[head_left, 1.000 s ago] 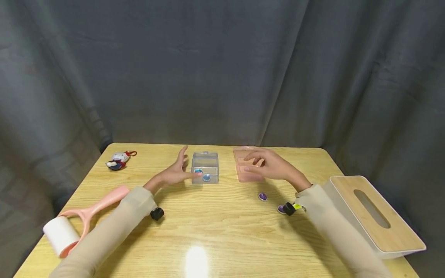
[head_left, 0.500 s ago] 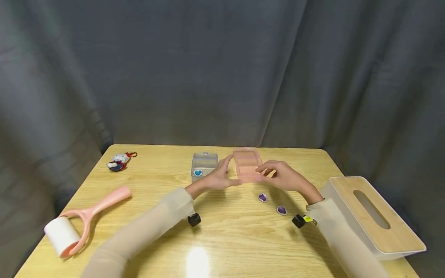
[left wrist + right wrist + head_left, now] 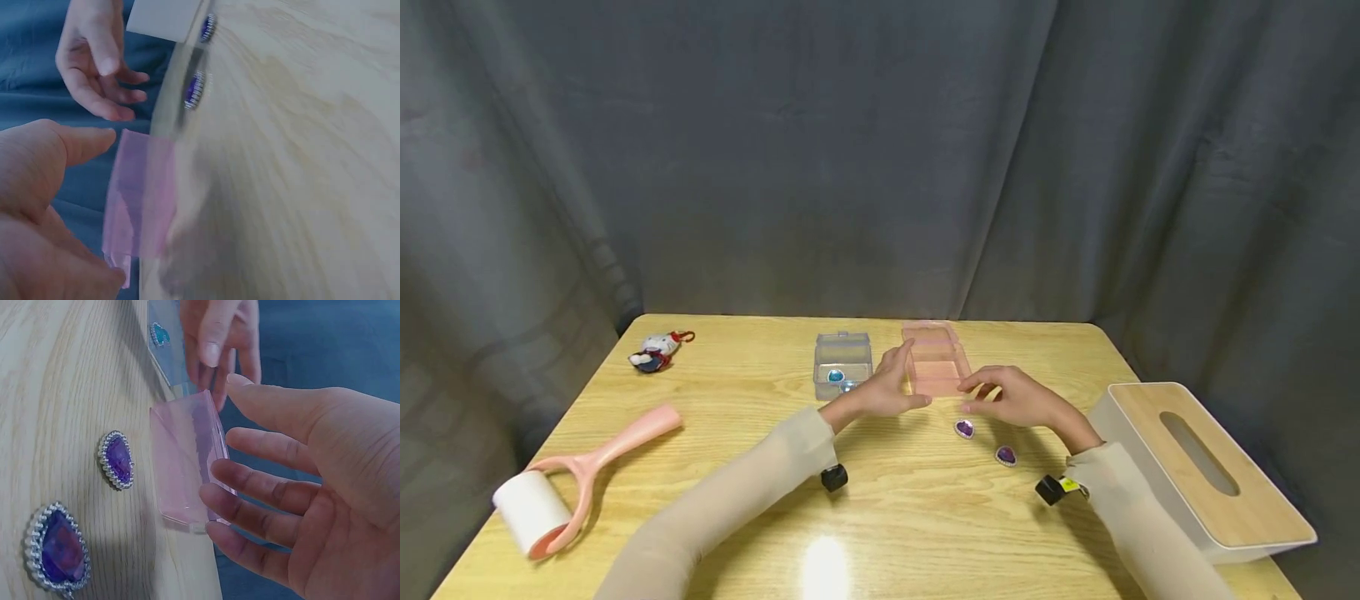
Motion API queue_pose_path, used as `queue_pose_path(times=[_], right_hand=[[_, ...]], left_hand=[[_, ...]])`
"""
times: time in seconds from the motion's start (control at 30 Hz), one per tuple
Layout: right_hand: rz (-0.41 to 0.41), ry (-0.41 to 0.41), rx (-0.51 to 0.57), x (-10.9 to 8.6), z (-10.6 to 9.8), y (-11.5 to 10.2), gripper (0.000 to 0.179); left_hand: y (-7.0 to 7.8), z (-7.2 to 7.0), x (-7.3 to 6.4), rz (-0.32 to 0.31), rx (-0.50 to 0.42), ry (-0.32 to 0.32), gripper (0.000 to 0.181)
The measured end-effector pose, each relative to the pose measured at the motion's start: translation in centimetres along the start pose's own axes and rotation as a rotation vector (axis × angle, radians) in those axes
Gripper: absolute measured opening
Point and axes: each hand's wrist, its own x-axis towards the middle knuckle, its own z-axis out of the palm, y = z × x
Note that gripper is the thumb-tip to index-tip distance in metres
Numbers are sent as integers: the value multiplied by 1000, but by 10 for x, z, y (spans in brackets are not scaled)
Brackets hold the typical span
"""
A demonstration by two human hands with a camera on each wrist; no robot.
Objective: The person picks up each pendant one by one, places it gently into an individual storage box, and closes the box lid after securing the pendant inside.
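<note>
A pink see-through box stands with its lid raised at the back of the table. My left hand reaches to its left side, thumb and fingers spread apart, with nothing gripped. Off the box's front right corner is my right hand, its fingers loosely bent and holding nothing. Two purple heart-like gems with beaded silver rims lie in front of the box: a nearer-box gem and a second gem. Left of the pink box, a clear box holds blue gems, partly hidden by my left hand.
A pink-handled lint roller lies at the left, with a small plush charm behind it. The tissue box with a wooden top occupies the right side. A dark curtain hangs behind the table's back edge.
My left hand has moved right, from beside the clear box to the pink box's left side. My right hand has drawn back from over the pink box, toward the front right.
</note>
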Motion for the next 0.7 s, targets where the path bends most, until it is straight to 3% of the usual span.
queue_pose_path(times=[0.2, 0.37, 0.57, 0.7], right_hand=[[-7, -13, 6, 3, 2, 0, 41], [-18, -41, 5, 1, 3, -1, 36], [7, -142, -2, -2, 14, 2, 41], [33, -176, -14, 0, 21, 5, 47]], left_hand=[[-8, -4, -6, 8, 17, 14, 108], [-3, -3, 1, 3, -13, -2, 111], [-2, 7, 22, -21, -210, 5, 114], [-6, 8, 37, 16, -379, 34, 108]])
